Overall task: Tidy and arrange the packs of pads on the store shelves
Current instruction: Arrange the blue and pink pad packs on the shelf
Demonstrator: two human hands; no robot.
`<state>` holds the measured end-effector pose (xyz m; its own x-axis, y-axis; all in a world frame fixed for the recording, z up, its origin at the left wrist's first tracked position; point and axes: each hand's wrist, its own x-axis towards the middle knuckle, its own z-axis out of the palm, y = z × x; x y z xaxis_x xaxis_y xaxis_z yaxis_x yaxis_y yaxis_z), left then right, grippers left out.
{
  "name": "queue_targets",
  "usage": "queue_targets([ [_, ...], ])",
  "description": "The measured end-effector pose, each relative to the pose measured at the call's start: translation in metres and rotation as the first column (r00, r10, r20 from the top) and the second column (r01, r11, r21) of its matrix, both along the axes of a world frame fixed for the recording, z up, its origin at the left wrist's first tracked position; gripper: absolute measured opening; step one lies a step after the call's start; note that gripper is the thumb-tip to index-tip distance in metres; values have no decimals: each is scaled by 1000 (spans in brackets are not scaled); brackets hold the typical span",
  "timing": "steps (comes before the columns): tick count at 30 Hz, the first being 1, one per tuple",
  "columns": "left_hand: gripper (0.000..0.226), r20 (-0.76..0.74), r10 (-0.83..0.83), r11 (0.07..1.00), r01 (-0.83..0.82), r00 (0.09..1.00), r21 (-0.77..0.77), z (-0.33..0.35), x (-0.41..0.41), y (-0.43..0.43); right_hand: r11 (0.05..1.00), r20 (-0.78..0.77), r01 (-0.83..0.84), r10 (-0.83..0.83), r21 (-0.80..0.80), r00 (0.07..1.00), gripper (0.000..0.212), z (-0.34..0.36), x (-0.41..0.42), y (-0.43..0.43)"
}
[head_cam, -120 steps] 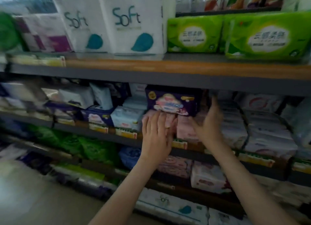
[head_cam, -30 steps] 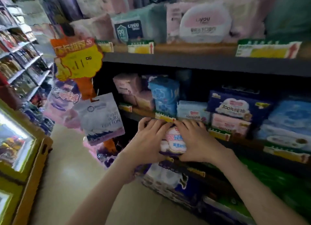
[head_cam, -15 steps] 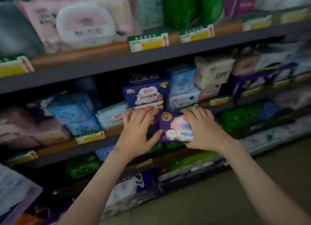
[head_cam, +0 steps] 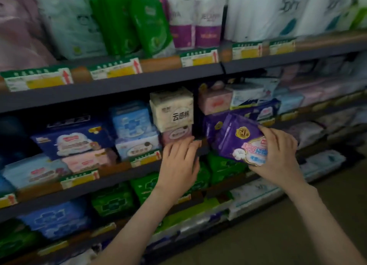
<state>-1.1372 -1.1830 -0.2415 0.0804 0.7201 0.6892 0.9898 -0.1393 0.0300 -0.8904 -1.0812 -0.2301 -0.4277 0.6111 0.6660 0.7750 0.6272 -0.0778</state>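
While my right hand grips the purple pack — fingers curled over its right edge, pack tilted, held just in front of the middle shelf — my left hand lies with fingers straight and close together, tips at the shelf lip below the pink pack, which carries a cream pack.

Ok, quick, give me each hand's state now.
Left hand: open, holding nothing.
Right hand: holding the purple pack.
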Motion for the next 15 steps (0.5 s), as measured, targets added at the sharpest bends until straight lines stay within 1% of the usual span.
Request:
queue_targets([
  [2,39,-28,38,999,-39,999,-7,-2,32,31,1000,31,-15,15,12,999,113,-6,27,24],
  [4,49,-51,114,990,-118,992,-74,2,57,58,1000,40,-26,26,4,999,114,-10,50,45],
  [7,66,-70,223,957,-232,972,-176,16,79,90,999,49,-43,43,-2,998,116,-11,70,69],
  [10,81,-145,312,903,-340,939,-261,28,85,123,996,69,-83,80,34,994,114,-11,78,85],
  [12,83,-171,378,865,-413,910,-284,33,82,140,993,65,-102,98,57,993,112,-11,77,91],
  [15,82,-190,435,813,-475,880,-337,41,83,157,991,29,-108,106,84,994,110,-13,75,98],
])
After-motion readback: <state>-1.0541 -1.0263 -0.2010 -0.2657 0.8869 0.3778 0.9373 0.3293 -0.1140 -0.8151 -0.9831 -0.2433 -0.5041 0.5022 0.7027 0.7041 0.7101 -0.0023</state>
